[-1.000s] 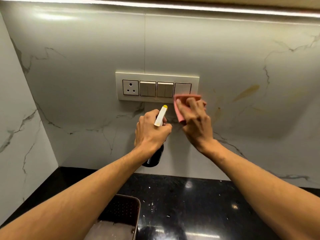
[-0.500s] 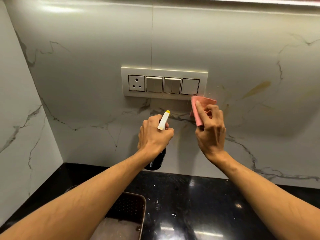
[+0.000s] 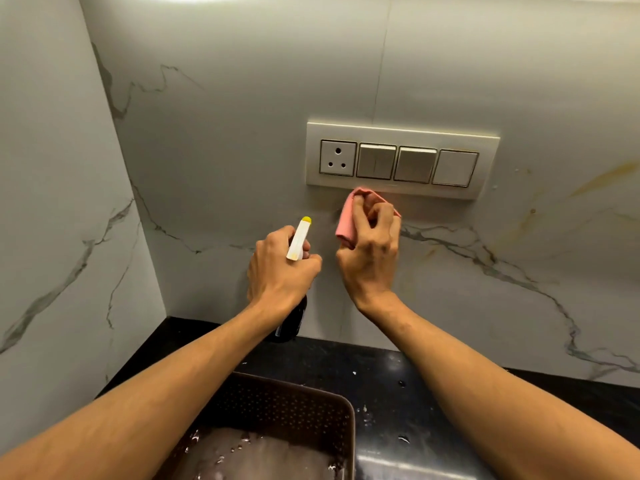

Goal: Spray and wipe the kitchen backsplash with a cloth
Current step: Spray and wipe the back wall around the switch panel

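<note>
- My left hand (image 3: 280, 271) fingers wrap tight around the spray bottle (image 3: 298, 239).
- My right hand (image 3: 370, 258) fingers squeeze the pink cloth (image 3: 348, 216) on the wall (image 3: 242, 150), just under the switches (image 3: 401, 161).

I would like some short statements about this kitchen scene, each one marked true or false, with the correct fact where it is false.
1. The right hand holds a pink cloth. True.
2. The left hand is empty. False: it grips a spray bottle.
3. The pink cloth is at the lower edge of the switch plate. True.
4. The switch plate has two sockets. False: it has only one socket, at its left end.
5. Yellowish streaks mark the backsplash right of the switch plate. True.
6. The countertop is white. False: it is black.
</note>
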